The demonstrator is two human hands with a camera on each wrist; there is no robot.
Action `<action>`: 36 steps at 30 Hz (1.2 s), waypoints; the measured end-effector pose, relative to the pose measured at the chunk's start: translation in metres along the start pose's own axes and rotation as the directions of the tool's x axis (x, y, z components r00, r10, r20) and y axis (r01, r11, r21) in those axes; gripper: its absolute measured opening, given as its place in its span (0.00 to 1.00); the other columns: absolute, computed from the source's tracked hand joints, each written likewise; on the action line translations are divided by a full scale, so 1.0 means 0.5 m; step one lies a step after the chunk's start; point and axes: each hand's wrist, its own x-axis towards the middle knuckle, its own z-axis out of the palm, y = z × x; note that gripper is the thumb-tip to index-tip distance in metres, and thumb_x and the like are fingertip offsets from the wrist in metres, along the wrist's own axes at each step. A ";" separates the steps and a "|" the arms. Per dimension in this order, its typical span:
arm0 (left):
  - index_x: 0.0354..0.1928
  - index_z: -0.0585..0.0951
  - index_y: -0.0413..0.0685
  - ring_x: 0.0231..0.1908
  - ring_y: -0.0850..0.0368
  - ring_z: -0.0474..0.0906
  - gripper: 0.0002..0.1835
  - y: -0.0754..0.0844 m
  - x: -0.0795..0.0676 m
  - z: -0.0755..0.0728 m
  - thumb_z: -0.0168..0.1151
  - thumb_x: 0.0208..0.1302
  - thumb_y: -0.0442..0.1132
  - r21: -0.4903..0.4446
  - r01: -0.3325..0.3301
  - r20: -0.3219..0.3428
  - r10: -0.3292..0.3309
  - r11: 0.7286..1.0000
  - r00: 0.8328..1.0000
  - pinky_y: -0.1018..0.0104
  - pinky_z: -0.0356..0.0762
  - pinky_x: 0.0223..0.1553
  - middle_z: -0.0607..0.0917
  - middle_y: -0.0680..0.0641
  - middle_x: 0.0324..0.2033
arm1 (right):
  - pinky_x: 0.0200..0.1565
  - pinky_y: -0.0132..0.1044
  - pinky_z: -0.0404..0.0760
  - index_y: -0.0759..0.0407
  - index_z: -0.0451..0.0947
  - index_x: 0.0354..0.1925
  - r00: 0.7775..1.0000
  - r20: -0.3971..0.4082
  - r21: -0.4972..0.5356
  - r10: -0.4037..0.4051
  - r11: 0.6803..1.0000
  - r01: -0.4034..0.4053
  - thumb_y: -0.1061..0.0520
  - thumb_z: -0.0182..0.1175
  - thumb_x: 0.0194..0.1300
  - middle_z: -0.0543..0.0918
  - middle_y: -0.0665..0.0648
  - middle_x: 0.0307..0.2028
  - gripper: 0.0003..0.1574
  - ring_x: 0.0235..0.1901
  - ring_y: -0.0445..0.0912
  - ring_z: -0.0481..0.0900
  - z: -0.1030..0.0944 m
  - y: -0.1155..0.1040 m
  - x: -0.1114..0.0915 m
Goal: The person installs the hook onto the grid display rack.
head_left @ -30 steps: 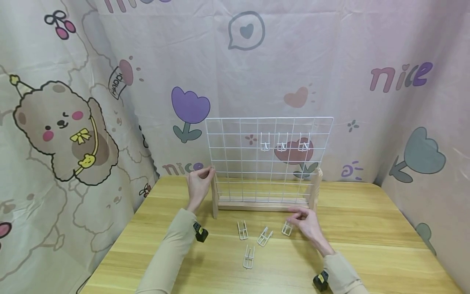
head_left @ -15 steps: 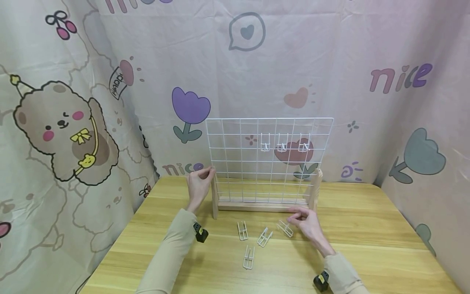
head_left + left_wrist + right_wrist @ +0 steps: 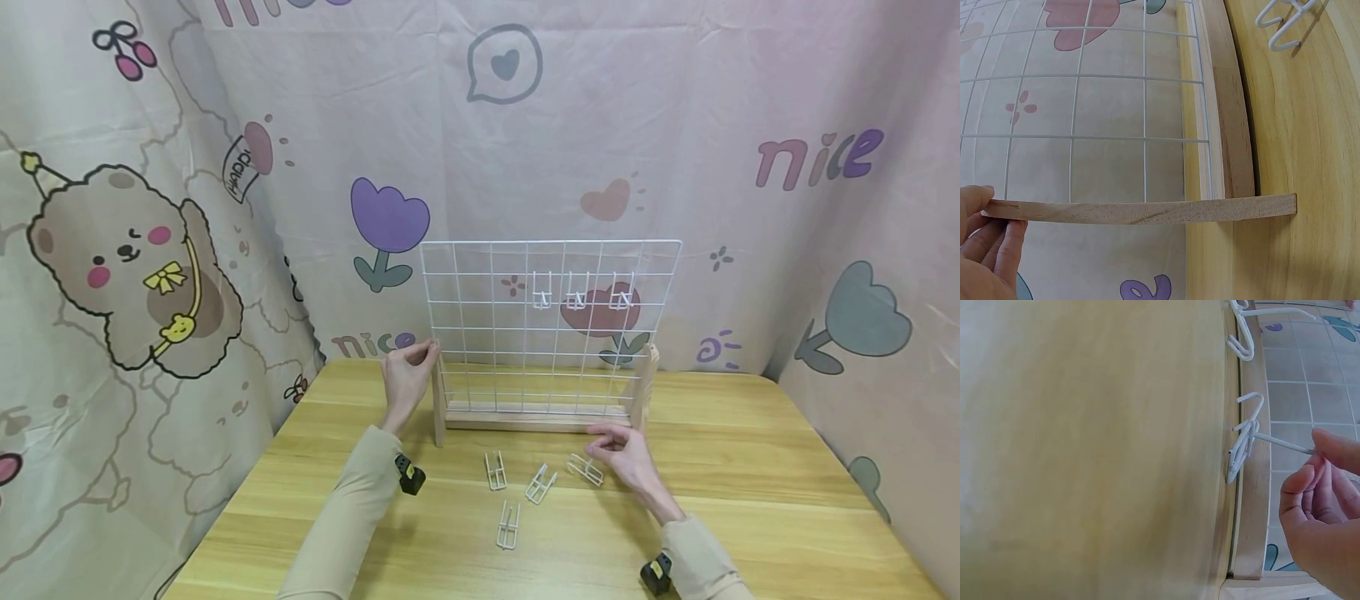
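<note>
A white wire grid panel (image 3: 551,242) stands upright in a wooden stand (image 3: 525,423). My left hand (image 3: 406,375) pinches the top of the stand's left upright (image 3: 1141,212) between thumb and fingers. In front of the stand's right end, my right hand (image 3: 628,457) holds a white wire hook (image 3: 587,470) just over the table. Thumb and fingertips pinch its single prong (image 3: 1285,444) in the right wrist view, with the double-bent end pointing away from the fingers. Whether that hook touches the table cannot be told.
Three white hooks hang on the grid's upper right, one of them a hook (image 3: 621,298) nearest the right edge. On the wooden table (image 3: 750,467) lie three more, including a left hook (image 3: 496,472), a middle hook (image 3: 541,483) and a front hook (image 3: 507,525). A patterned curtain (image 3: 300,83) surrounds the table.
The hook in my right hand has turned from roughly upright in the head view to lying slantwise, its frame end toward the lower right. My left hand keeps its place on the upright.
</note>
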 end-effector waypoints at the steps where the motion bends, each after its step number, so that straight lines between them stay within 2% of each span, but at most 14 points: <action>1: 0.44 0.88 0.35 0.39 0.41 0.90 0.12 0.000 0.000 0.000 0.71 0.62 0.36 0.003 0.000 0.000 0.000 1.000 1.000 0.88 0.75 0.34 0.90 0.36 0.40 | 0.40 0.26 0.80 0.76 0.76 0.55 1.000 0.012 0.000 -0.014 1.000 0.014 0.71 0.68 0.56 0.86 0.66 0.36 0.27 0.31 0.37 0.81 -0.001 0.001 0.000; 3: 0.44 0.88 0.35 0.39 0.41 0.90 0.12 -0.001 0.001 0.000 0.71 0.62 0.37 0.011 0.000 0.000 0.000 1.000 1.000 0.86 0.77 0.35 0.90 0.36 0.40 | 0.41 0.26 0.80 0.76 0.76 0.55 0.998 0.035 -0.004 -0.046 0.999 0.046 0.70 0.69 0.56 0.86 0.66 0.37 0.28 0.32 0.37 0.80 -0.002 0.005 0.000; 6: 0.45 0.88 0.36 0.39 0.42 0.90 0.12 0.000 0.001 -0.001 0.71 0.63 0.37 0.017 0.003 0.001 -0.003 1.000 1.000 0.78 0.83 0.37 0.90 0.36 0.40 | 0.41 0.27 0.80 0.78 0.75 0.56 0.991 0.092 -0.022 -0.093 0.995 0.096 0.70 0.70 0.55 0.85 0.68 0.40 0.30 0.33 0.37 0.80 -0.008 0.012 0.003; 10: 0.45 0.88 0.36 0.40 0.42 0.90 0.12 0.001 0.002 -0.001 0.71 0.63 0.36 0.022 -0.001 -0.001 0.001 1.000 1.000 0.65 0.88 0.39 0.90 0.36 0.40 | 0.40 0.28 0.81 0.79 0.72 0.59 0.980 0.173 -0.028 -0.098 0.994 0.104 0.70 0.69 0.52 0.82 0.69 0.43 0.35 0.35 0.38 0.79 -0.018 0.022 0.007; 12: 0.45 0.88 0.36 0.40 0.42 0.90 0.12 0.000 0.002 -0.001 0.71 0.62 0.36 0.025 -0.005 -0.003 0.005 1.000 1.000 0.63 0.88 0.40 0.90 0.36 0.40 | 0.39 0.28 0.81 0.79 0.70 0.60 0.972 0.216 -0.026 -0.088 0.995 0.096 0.71 0.68 0.52 0.81 0.71 0.45 0.37 0.36 0.39 0.79 -0.023 0.025 0.008; 18: 0.45 0.88 0.37 0.40 0.42 0.90 0.11 0.000 0.002 -0.001 0.71 0.63 0.36 0.016 0.014 0.004 -0.014 1.000 1.000 0.66 0.87 0.39 0.90 0.36 0.40 | 0.36 0.33 0.84 0.80 0.65 0.63 0.946 0.322 -0.024 -0.035 0.999 0.046 0.72 0.65 0.53 0.77 0.78 0.50 0.40 0.38 0.44 0.81 -0.037 0.032 0.013; 22: 0.45 0.88 0.37 0.40 0.42 0.90 0.11 0.000 0.002 -0.001 0.70 0.63 0.36 0.010 0.033 0.009 -0.033 0.999 0.999 0.71 0.86 0.38 0.90 0.36 0.40 | 0.35 0.32 0.83 0.81 0.65 0.63 0.934 0.357 -0.030 -0.023 0.999 0.036 0.74 0.64 0.50 0.78 0.75 0.47 0.41 0.36 0.44 0.81 -0.043 0.038 0.017; 25: 0.45 0.88 0.37 0.40 0.42 0.90 0.12 0.000 0.001 -0.001 0.70 0.63 0.37 0.010 0.035 0.010 -0.035 0.999 0.999 0.70 0.87 0.39 0.90 0.36 0.41 | 0.33 0.29 0.81 0.82 0.64 0.63 0.924 0.381 -0.034 -0.024 0.999 0.041 0.76 0.64 0.48 0.80 0.71 0.45 0.42 0.33 0.42 0.79 -0.045 0.042 0.019; 32: 0.45 0.88 0.37 0.41 0.42 0.90 0.12 0.000 0.001 -0.001 0.70 0.63 0.37 0.010 0.032 0.011 -0.032 0.999 0.999 0.66 0.87 0.40 0.90 0.37 0.41 | 0.33 0.27 0.77 0.83 0.67 0.60 0.924 0.383 -0.072 -0.009 0.997 0.039 0.77 0.64 0.47 0.81 0.69 0.41 0.39 0.32 0.41 0.76 -0.042 0.042 0.022; 36: 0.45 0.88 0.37 0.40 0.43 0.90 0.12 -0.001 0.002 -0.002 0.70 0.64 0.37 0.005 0.023 0.012 -0.023 1.000 1.000 0.72 0.86 0.39 0.90 0.37 0.41 | 0.34 0.26 0.77 0.84 0.67 0.58 0.924 0.382 -0.084 -0.019 0.995 0.055 0.78 0.64 0.48 0.81 0.72 0.40 0.37 0.34 0.43 0.77 -0.042 0.041 0.022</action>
